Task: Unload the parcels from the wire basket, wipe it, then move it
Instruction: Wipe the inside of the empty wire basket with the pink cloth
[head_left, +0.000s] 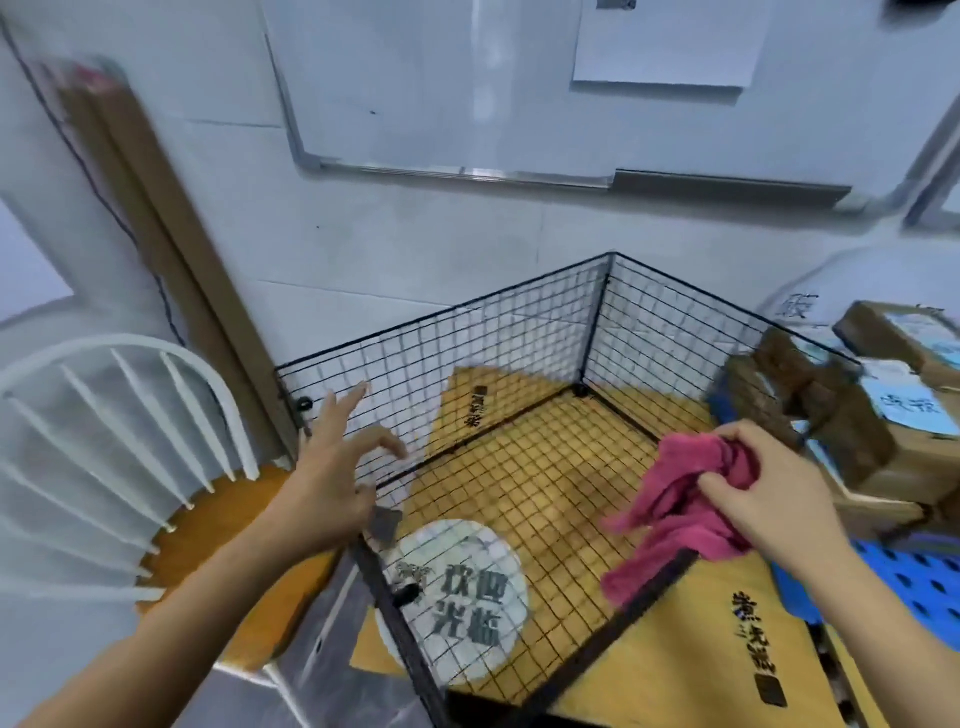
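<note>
Wiping looked like the step in hand: the wire basket (441, 314) sat empty, with the parcels (841, 415) stacked outside the mesh, just past the right hand (763, 488). Its fingers were curled tight round a bunched pink cloth (675, 514) that dangled below them over the near rim. The left hand (332, 467) held nothing, its fingers (353, 395) spread wide right by the left wall, though contact was hard to tell. Imo the person needed to brace that wall, flatten the cloth and wipe wire by wire, since thin mesh probably flexed.
</note>
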